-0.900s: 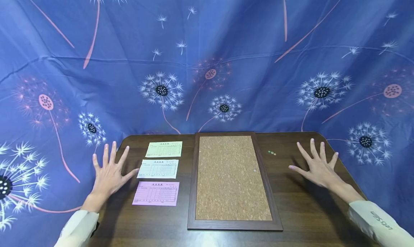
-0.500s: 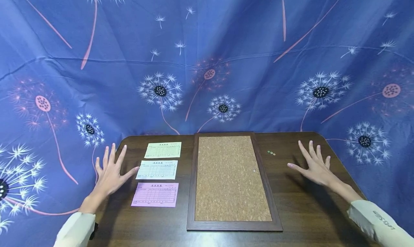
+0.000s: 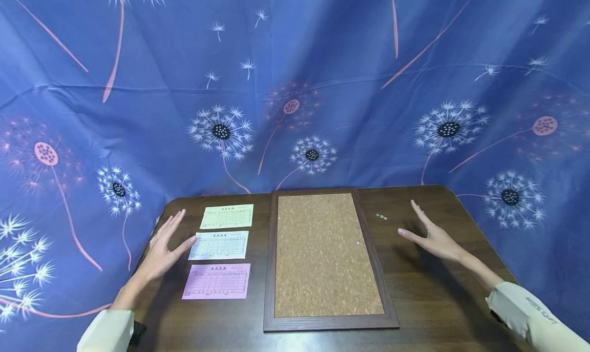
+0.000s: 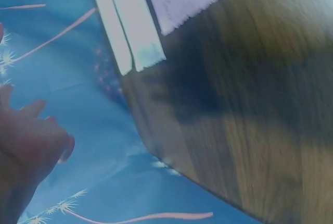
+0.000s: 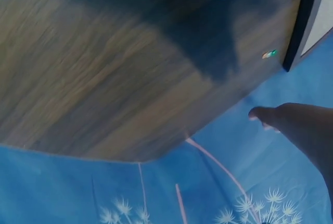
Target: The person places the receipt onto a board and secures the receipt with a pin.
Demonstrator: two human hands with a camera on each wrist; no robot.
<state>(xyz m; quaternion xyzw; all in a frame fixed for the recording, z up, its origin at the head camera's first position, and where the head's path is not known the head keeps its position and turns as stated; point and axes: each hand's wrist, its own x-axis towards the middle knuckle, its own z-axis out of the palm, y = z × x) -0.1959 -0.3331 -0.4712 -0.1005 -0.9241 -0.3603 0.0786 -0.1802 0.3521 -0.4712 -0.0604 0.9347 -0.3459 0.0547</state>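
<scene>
My left hand [image 3: 159,252] hovers at the table's left side with fingers extended, holding nothing; its thumb tip overlaps the edge of the white printed form [image 3: 218,245] in the head view. Above that form lies a green one [image 3: 227,216], and below it a pink one [image 3: 216,282]. On the right, my right hand [image 3: 435,240] is raised over the table, fingers straight, thumb apart, nothing in it. Between it and the framed cork board [image 3: 328,254] lie a few tiny round green and orange pieces [image 3: 381,216]. The right wrist view shows these pieces [image 5: 269,54] near the board's frame.
The cork board lies flat in the middle of the dark wooden table [image 3: 318,340], its brown frame raised around it. A blue dandelion-print cloth [image 3: 295,44] hangs behind the table and along both sides.
Both hands have turned from palm-down with spread fingers to more edge-on, with fingers closer together. The head view has shifted slightly, so the table things appear further left. The forms and board have not moved.
</scene>
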